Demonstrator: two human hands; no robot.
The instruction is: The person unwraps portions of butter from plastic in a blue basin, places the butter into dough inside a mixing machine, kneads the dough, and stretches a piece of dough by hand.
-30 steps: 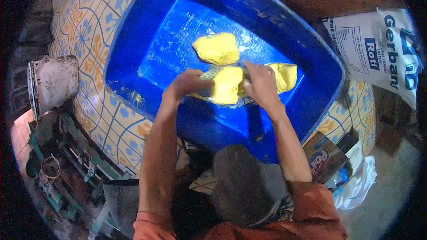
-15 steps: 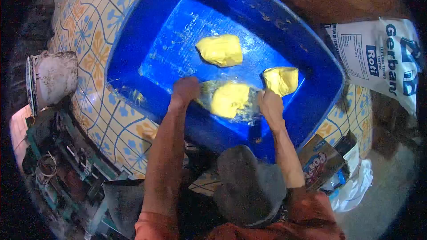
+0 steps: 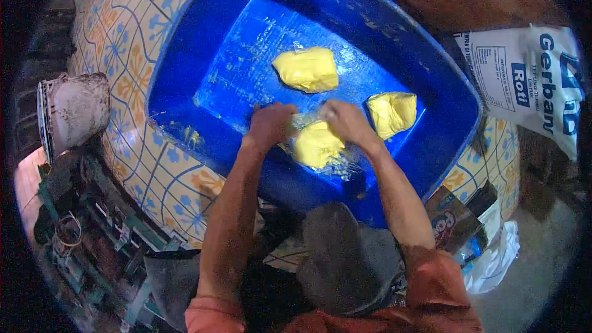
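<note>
Inside a big blue tub point(image 3: 394, 166) lie three soft yellow lumps, smooth like margarine or dough; I cannot tell which. One lump point(image 3: 306, 69) sits near the middle and another point(image 3: 392, 115) by the right wall. Closest to me, the third lump point(image 3: 318, 145) is right below my hands, with smeared bits around it. My left hand point(image 3: 271, 124) is closed at this lump's upper left. Opposite it, my right hand point(image 3: 345, 120) is also closed, just above the lump. Between the fists stretches something thin and see-through, like clear plastic point(image 3: 307, 119), blurred by motion.
A white printed flour sack point(image 3: 524, 83) leans by the tub's right side. To the left stands a dirty white bucket point(image 3: 77, 108), with a dark green crate point(image 3: 105, 228) below it. A printed carton point(image 3: 447, 219) and a white plastic bag point(image 3: 496, 259) are at lower right.
My two hands have come closer together above the nearest lump, the right one moving left and upward. That lump's shape looks slightly altered. The other two lumps stay in place.
</note>
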